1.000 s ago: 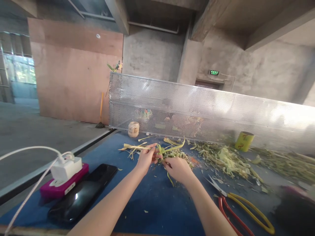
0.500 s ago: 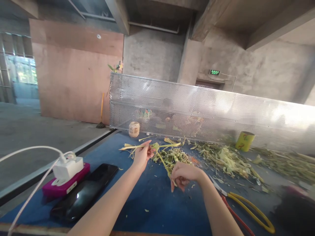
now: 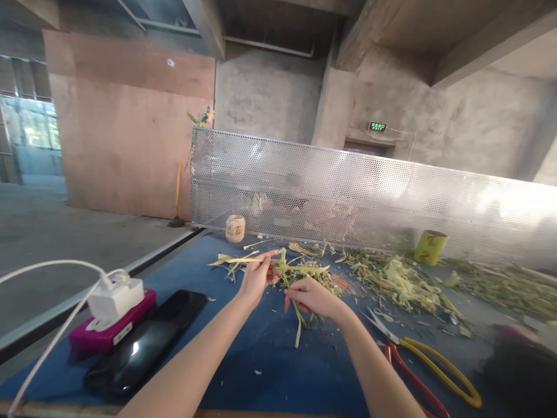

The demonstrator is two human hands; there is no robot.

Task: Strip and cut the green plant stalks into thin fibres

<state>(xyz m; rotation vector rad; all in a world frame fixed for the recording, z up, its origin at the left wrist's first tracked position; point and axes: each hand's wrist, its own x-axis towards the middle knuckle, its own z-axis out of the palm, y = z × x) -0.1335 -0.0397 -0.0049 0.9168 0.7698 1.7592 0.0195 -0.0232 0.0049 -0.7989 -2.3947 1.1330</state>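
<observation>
Pale green-yellow plant strips [image 3: 307, 269] cross and knot together just right of my left hand [image 3: 257, 276], whose fingers pinch them near the crossing. One strip end sticks out to the right and another stands up short at the knot. My right hand [image 3: 311, 297] is closed around a strip that runs down from the knot; its loose tail [image 3: 298, 334] hangs below the fingers. Behind my right hand lies a heap of short green plant scraps [image 3: 315, 270]. Scissors [image 3: 398, 341] with one red and one yellow handle lie open beside my right forearm.
A black phone [image 3: 145, 342] and a magenta power strip [image 3: 113, 325] with a white charger and cable lie at left. A twine roll [image 3: 235, 229] and a yellow-green cylinder [image 3: 430, 247] stand near the perforated metal screen [image 3: 369, 197]. Dried plant strips [image 3: 400, 278] cover the right side.
My right hand has moved up and left, closer to the knot, sliding along the strip so its tail now shows below. My left hand has shifted slightly right.
</observation>
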